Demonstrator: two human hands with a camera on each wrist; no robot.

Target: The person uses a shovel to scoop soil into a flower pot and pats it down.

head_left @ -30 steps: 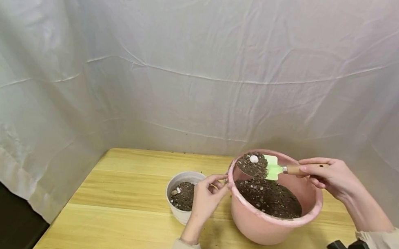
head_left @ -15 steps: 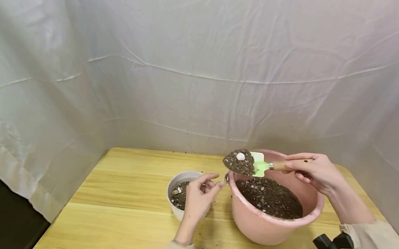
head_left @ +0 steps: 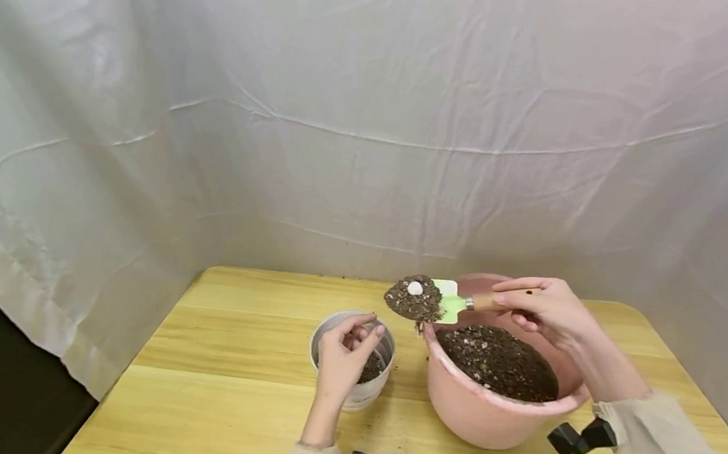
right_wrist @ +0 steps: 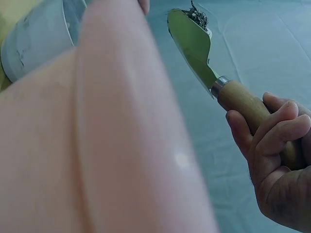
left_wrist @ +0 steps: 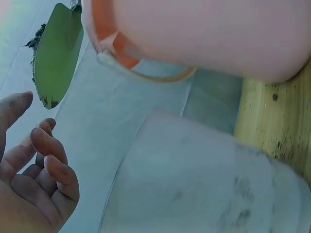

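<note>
Nearest, L hand (head_left: 342,359) hovering over white pot (head_left: 350,390), fingers (left_wrist: 53,167) loosely curled, pinching nothing, not touching rim as far as wrist view shows; relaxed, empty. Pot on table (head_left: 235,414) just left of pink bowl (head_left: 491,414), close beside but apart. Inside pot: some dark soil w/ pale pebbles, mostly hidden behind hand, level looks well below rim, so filling judged only partly done. Further right, bowl holding a good mound of soil (head_left: 497,358), plenty left to draw from. R hand (head_left: 546,308) past bowl's far side, fingers wrapped round wooden handle of trowel (head_left: 446,304), firm grip, thumb on top. Trowel raised above bowl's left rim, green blade loaded w/ heaped soil scoop (head_left: 411,300) + one white pebble (head_left: 415,287) on top, blade roughly level, tip pointing toward pot. Load now approx between bowl and pot, not yet over pot mouth; nothing tipped out at this moment. Judged stage: scoop lifted and mid-carry; left to do: reach pot, tip, likely more scoops. Trowel look: small, mint-green metal blade, metal ferrule, light wood handle; underside clean in wrist views, crumbs clinging at tip. Few soil specks on table nr pot and along back edge. Behind, wrinkled white sheet (head_left: 377,109) as backdrop.
</note>
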